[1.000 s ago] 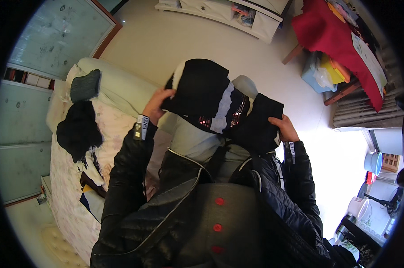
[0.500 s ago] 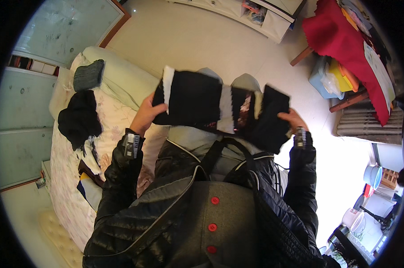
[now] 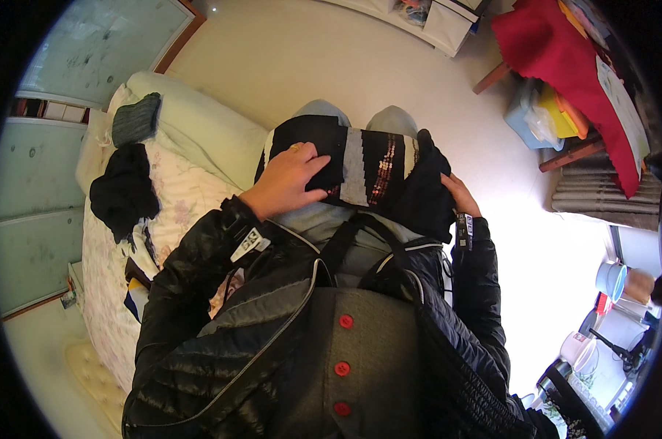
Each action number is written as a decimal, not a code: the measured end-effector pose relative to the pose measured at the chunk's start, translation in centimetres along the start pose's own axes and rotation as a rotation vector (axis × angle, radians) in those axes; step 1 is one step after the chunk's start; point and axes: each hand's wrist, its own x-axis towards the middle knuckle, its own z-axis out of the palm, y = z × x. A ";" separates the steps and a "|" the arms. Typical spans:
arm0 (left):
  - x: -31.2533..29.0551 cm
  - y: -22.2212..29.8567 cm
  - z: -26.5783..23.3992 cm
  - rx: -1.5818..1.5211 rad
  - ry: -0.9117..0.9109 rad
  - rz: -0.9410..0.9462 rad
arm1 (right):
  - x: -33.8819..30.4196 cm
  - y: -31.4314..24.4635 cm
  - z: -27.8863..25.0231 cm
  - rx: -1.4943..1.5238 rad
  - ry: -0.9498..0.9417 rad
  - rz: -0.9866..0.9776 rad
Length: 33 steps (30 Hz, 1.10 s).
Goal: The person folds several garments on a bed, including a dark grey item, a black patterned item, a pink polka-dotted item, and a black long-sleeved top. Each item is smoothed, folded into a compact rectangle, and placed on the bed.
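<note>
A folded black garment [image 3: 315,137] with a pale grey band and copper sequined strips lies across my thighs. My left hand [image 3: 291,175] rests palm down on its left part, fingers apart, with a ring on one finger. At the garment's right edge, my right hand [image 3: 460,196] holds the black cloth; part of its fingers is hidden beneath. The garment's underside is out of sight.
To the left is a bed [image 3: 192,162] with a flowered cover, holding a black garment [image 3: 125,192], a folded grey garment [image 3: 136,121] and other clothes. A table with a red cloth [image 3: 547,62] stands far right, above a blue bin [image 3: 523,121]. A white cabinet [image 3: 446,28] is at the far side.
The garment has come down onto my thighs. My left hand has left its left edge and moved right onto its top. My right hand has shifted slightly left with the right edge.
</note>
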 end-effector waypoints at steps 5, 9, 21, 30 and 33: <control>0.5 -1.3 0.7 -0.172 0.020 -0.040 | -1.6 0.1 0.2 0.099 -0.008 0.105; -0.7 -1.3 0.3 -0.253 0.021 -0.062 | -2.1 0.3 0.5 0.121 -0.052 0.041; 1.1 0.3 1.7 0.279 -0.166 -0.099 | -2.0 0.7 0.8 0.078 -0.007 -0.009; 0.7 -3.9 -0.4 -0.744 0.323 -0.624 | -3.0 -0.7 1.8 -0.001 0.012 -0.159; 0.6 -2.5 -2.7 -1.082 0.572 -0.547 | -2.9 -0.7 2.3 0.069 -0.046 -0.165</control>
